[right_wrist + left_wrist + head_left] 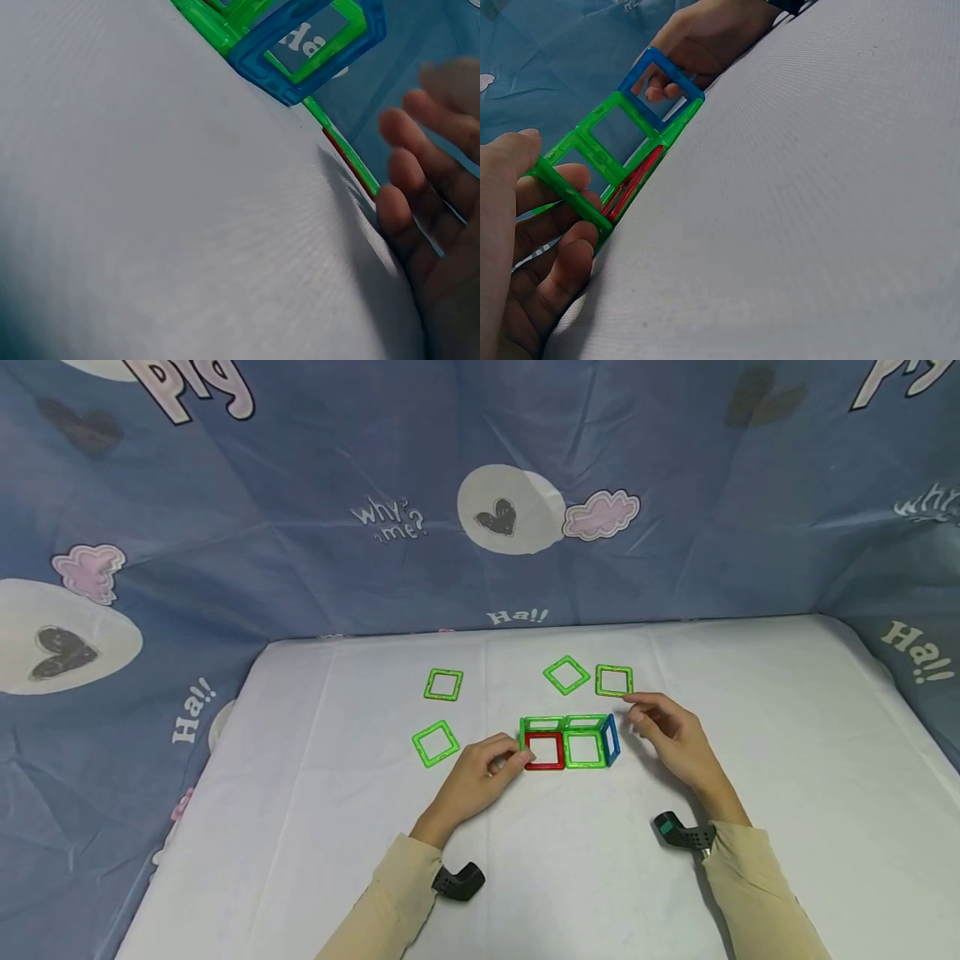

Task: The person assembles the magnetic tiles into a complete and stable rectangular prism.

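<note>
A low structure of square magnetic tiles stands on the table. A red tile (544, 768) and a green tile (585, 765) form its floor, with green tiles (564, 723) upright along the back. A blue tile (612, 740) stands at its right end. My left hand (480, 774) pinches the green tile (570, 196) at the left end, thumb at its top edge and curled fingers by its frame. My right hand (675, 739) is right of the structure, fingers loosely bent and holding nothing. Its fingertips are close to a loose green tile (614, 694); contact cannot be told.
More loose green tiles lie flat: one (566, 689) behind the structure, and two at the left, one farther back (442, 697) and one nearer (427, 760). A white cloth (337, 827) covers the table. A blue printed curtain (360, 585) hangs behind.
</note>
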### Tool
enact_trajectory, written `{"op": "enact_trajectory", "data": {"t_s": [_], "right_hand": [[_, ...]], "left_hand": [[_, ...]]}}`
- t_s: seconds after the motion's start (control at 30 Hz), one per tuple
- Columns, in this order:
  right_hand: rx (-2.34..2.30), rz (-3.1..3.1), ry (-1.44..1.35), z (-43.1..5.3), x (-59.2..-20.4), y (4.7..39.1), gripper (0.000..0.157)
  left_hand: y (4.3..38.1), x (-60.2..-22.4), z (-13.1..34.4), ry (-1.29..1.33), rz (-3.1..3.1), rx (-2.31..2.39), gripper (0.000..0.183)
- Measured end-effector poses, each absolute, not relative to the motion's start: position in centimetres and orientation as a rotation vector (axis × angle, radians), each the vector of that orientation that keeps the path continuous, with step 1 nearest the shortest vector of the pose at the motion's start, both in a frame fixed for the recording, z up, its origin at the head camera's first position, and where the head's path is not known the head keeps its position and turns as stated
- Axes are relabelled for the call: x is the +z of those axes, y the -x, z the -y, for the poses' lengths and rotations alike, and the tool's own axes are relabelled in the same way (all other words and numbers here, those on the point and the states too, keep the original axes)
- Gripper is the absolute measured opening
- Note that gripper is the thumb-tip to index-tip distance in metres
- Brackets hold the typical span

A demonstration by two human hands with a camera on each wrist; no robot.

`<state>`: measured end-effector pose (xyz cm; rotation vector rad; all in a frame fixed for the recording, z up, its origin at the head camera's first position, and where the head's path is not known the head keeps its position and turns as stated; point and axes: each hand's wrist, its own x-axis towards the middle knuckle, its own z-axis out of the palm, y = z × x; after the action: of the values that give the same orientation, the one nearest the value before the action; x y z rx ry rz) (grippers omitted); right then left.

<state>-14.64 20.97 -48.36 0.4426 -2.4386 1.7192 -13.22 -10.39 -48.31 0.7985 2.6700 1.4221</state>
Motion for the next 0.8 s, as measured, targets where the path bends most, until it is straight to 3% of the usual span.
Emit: {"op": "enact_trajectory", "data": {"t_s": [0.43,0.8], "right_hand": [[1.394,2.505,-0.28,-20.78,-48.98,15.01,0.032],[1.118,2.646,-0.487,-20.14,-49.0,15.09,0.046]], "left_hand": [[13.18,-48.26,10.36,-0.787,-2.668,1.436,0.026],[13.29,-48.41,10.4,-0.797,-2.666,1.438,0.026]]}}
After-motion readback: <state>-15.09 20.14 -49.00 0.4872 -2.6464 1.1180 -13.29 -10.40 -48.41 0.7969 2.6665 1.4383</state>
